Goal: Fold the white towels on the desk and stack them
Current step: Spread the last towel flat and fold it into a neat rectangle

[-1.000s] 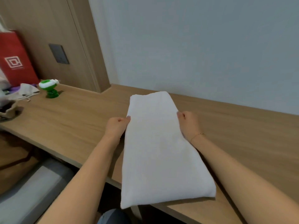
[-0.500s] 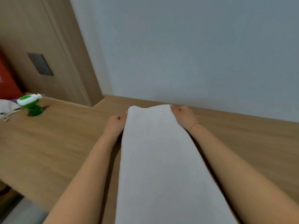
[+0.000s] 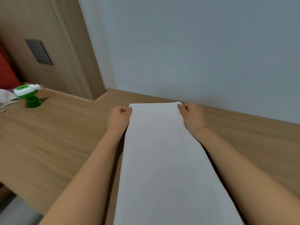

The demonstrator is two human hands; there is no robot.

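Observation:
A long white towel lies lengthwise on the wooden desk, running from near the wall down past the bottom of the view. My left hand pinches its far left corner with curled fingers. My right hand pinches the far right corner the same way. Both forearms lie along the towel's long edges. The towel's near end is out of view.
A green and white bottle stands at the desk's far left, beside a white cloth and a red bag. A grey wall rises just behind the towel's far edge. A wooden panel carries a dark switch plate.
My hands have slid along the towel's long edges from its middle to the far corners near the wall. The view has moved forward and tilted up.

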